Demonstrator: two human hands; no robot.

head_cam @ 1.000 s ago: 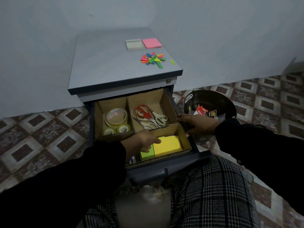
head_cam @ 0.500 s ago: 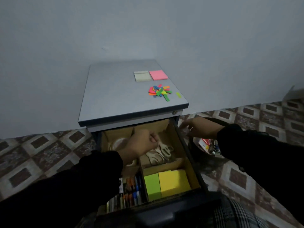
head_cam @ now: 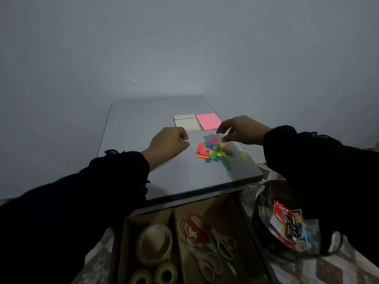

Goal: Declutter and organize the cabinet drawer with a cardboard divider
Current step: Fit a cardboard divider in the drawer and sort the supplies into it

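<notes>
Both hands hover over the cabinet top, flanking the pile of colored sticky tabs. The left hand is curled into a loose fist holding nothing; the right hand has fingers spread, poised just above the pile, prob. to gather it. The cardboard divider sits below, nearer the person (tape and scissors already sorted).

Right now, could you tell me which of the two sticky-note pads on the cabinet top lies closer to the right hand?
The pink pad, just beyond the right hand's fingertips; the pale cream pad lies beside it, farther left.
</notes>
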